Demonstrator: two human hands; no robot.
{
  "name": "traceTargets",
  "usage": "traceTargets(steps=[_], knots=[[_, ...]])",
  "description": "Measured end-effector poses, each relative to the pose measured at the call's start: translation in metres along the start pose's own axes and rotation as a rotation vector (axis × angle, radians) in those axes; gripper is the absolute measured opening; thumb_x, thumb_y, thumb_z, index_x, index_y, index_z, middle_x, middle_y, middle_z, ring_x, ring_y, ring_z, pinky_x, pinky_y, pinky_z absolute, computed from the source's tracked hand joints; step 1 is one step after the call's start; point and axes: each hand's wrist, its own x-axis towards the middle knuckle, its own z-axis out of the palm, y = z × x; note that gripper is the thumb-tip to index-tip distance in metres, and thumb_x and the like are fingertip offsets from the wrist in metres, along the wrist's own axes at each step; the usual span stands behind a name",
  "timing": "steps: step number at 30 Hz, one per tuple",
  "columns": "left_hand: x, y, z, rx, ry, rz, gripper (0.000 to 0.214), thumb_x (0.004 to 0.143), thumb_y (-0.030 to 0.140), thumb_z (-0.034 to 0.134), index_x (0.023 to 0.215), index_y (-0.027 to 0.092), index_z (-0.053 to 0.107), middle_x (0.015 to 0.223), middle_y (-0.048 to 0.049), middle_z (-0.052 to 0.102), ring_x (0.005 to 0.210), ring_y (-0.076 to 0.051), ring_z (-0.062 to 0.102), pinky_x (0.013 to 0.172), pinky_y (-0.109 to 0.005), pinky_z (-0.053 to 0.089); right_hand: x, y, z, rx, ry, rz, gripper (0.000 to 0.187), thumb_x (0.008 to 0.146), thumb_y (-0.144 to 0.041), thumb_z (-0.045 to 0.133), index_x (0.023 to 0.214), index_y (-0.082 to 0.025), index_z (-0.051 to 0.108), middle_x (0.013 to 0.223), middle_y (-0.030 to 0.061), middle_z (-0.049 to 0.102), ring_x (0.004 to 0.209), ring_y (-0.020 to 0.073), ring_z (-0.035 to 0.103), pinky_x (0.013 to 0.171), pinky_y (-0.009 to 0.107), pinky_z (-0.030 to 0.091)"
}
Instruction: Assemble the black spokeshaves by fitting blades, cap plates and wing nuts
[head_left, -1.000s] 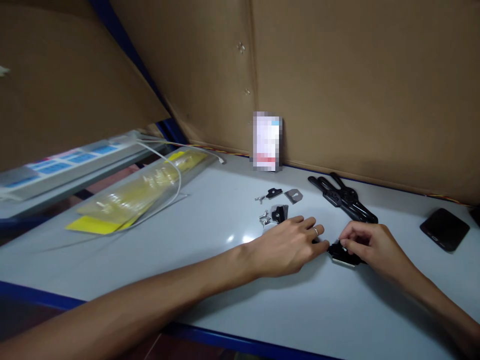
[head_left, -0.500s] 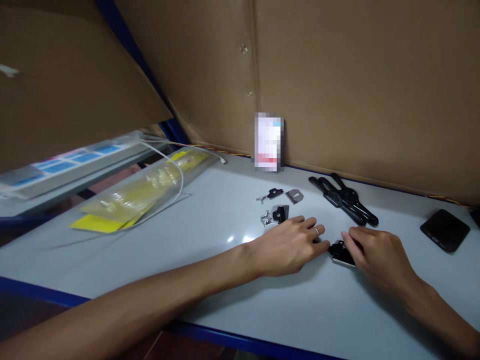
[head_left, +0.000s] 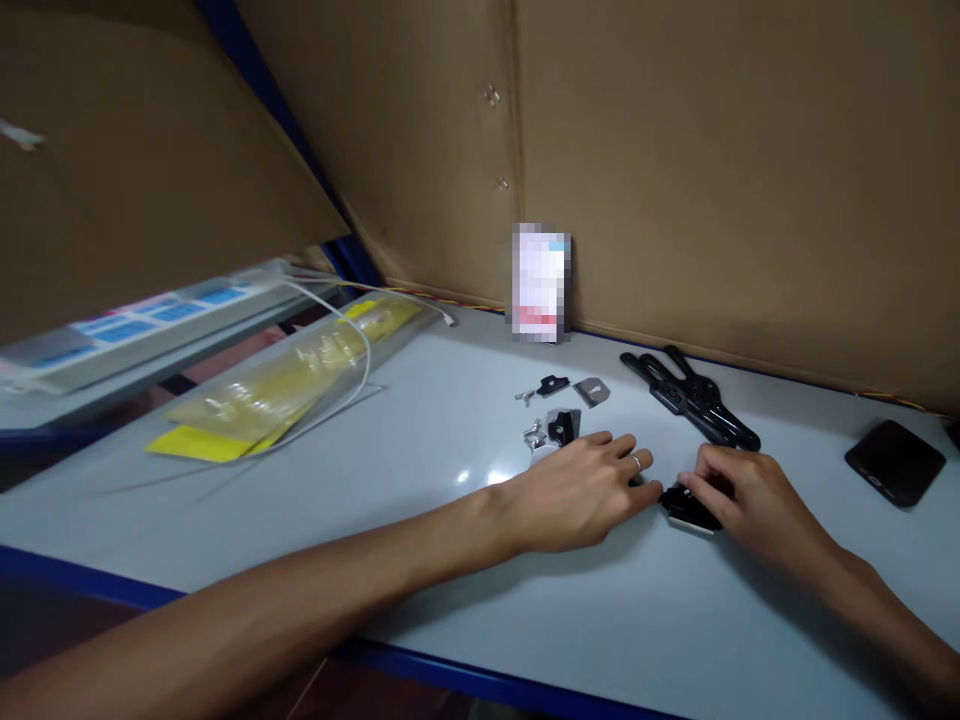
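A black scraper-like tool [head_left: 696, 512] with a pale straight edge lies low over the table, partly hidden by both hands. My left hand [head_left: 577, 490], palm down with a ring on one finger, is curled at its left end; dark material shows between the fingers. My right hand [head_left: 750, 500] is closed above the tool, thumb and forefinger pinched over its top; what they pinch is too small to make out. Beyond my left hand lie a black clamp plate [head_left: 561, 428], silver wing screws [head_left: 534, 436], another black plate [head_left: 553, 384] and a grey slotted plate [head_left: 592, 391].
Several black handles [head_left: 694, 400] lie stacked at the back. A dark phone [head_left: 895, 462] rests at right. A blurred upright card [head_left: 540, 283] leans on the cardboard wall [head_left: 712, 170]. At left are a clear bag with yellow inside [head_left: 277, 390], a white cable [head_left: 367, 350] and a power strip [head_left: 150, 325].
My right thumb and forefinger have shifted slightly left and up over the black tool, uncovering more of it. My left hand stays nearly in place. The view has moved slightly.
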Motion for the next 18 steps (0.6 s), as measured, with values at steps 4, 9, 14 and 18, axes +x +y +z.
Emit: traceTargets(steps=[4,9,14,18], knots=[[-0.0003,0.0008,-0.0005,-0.010,-0.002,-0.006,0.020,0.096,0.012,0.052,0.108,0.016,0.068,0.090,-0.0058,0.062,0.084,-0.023,0.056,0.070,-0.036,0.043,-0.0052,-0.0051,0.0020,-0.257,0.072,-0.029,0.043,0.100,-0.035,0.043,0.059,-0.022,0.044,0.056,0.0012,0.057,0.050,0.0152,0.045,0.055,0.033,0.025],[-0.0008,0.0000,0.0002,-0.004,0.000,-0.001,0.022,0.095,0.012,0.052,0.111,0.016,0.067,0.090,-0.0061,0.062,0.084,-0.023,0.056,0.069,-0.036,0.043,-0.0034,-0.0092,-0.0031,-0.009,0.014,-0.007,0.029,0.098,-0.038,0.051,0.075,-0.023,0.061,0.063,-0.0003,0.062,0.057,0.0154,0.051,0.058,0.030,0.034],[-0.0004,-0.0002,0.0006,-0.004,0.015,0.001,0.021,0.093,0.010,0.054,0.109,0.016,0.067,0.088,-0.0059,0.062,0.083,-0.023,0.056,0.068,-0.035,0.042,0.0005,-0.0047,-0.0044,0.227,-0.053,0.098,0.019,0.090,-0.033,0.056,0.076,-0.023,0.064,0.059,-0.0027,0.060,0.056,0.0151,0.053,0.056,0.028,0.037],[-0.0002,0.0003,0.0004,-0.007,0.002,0.001,0.022,0.093,0.011,0.054,0.110,0.016,0.067,0.090,-0.0061,0.063,0.083,-0.023,0.056,0.069,-0.035,0.042,-0.0009,-0.0009,-0.0047,0.050,0.004,0.037,0.036,0.092,-0.038,0.056,0.060,-0.022,0.053,0.054,-0.0022,0.055,0.052,0.0138,0.044,0.054,0.030,0.031]])
